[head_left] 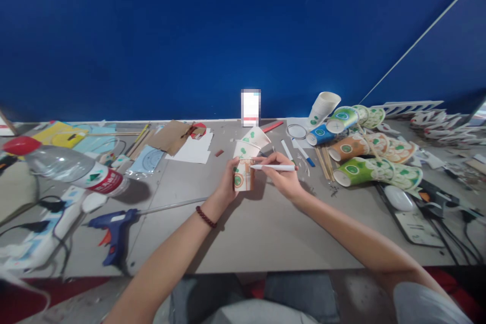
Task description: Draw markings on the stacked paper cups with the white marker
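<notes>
Paper cup (244,178): one being worked on, orange and white, at the middle of the desk (266,243); from my remote seat I cannot tell whether it joins the white leaf-print cup (248,144) behind.
Marking step: judged in hand; I would brace the wall behind each stroke, press lightly against denting, turn cup rather than wrist.
Partition (152,35): one, blue, behind the desk.
Bottle (102,174): one, red-capped, far left.
Glue gun (118,230): one, blue, lying left.
Left hand (229,178): one, grasping the cup's left side.
Right hand (283,177): one, pinching a pen (279,167), tip at the cup; contact too fine to tell.
Coloured cups (351,147): I count four forward mouths, right side; those behind overlap, uncounted.
White cup stack (322,109): one; nested number hidden.
Loose pens (302,152): two, seemingly, one blue-ended.
</notes>
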Demonstrator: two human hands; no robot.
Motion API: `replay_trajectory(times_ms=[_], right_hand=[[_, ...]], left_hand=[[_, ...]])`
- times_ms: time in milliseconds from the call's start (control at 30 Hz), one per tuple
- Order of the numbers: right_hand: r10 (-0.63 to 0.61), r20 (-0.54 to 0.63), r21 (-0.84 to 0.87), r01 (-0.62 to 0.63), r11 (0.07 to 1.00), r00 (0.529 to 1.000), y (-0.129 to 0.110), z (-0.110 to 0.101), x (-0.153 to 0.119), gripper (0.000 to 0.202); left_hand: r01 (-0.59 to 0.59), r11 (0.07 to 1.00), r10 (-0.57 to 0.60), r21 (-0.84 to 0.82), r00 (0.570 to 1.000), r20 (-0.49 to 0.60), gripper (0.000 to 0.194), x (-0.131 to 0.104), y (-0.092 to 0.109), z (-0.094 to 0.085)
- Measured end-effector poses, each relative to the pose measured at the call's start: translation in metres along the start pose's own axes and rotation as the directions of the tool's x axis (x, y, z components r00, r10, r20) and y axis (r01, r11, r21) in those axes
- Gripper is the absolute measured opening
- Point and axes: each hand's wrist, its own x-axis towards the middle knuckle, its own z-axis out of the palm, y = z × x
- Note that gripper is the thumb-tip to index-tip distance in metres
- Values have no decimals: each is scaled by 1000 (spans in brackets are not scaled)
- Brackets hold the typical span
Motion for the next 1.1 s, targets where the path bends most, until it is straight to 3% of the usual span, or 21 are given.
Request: replay_trajectory(times_ms=[267, 500, 733, 933, 1100], right_hand=[[19, -45, -2, -19, 1000, 999, 7, -2, 0, 9], [26, -68, -109, -34, 993, 997, 2, -2, 0, 7], [-3, -4, -35, 3, 999, 1000, 3, -1, 0, 10], [9, -49, -97, -14, 995, 999, 4, -1, 0, 8], [21, 13, -32, -21, 999, 1000, 1, 0, -1, 11]], left_hand=[[19, 1000, -19, -9, 999, -34, 37, 3, -1, -2], [16, 1000, -17, -25, 999, -38, 34, 2, 0, 0], [-20, 999, 19, -44, 1000, -22, 29, 1, 0, 1], [8, 999, -9, -35, 1000, -30, 32, 1, 1, 1], [-43, 997, 42, -60, 999, -22, 28, 1, 0, 2]])
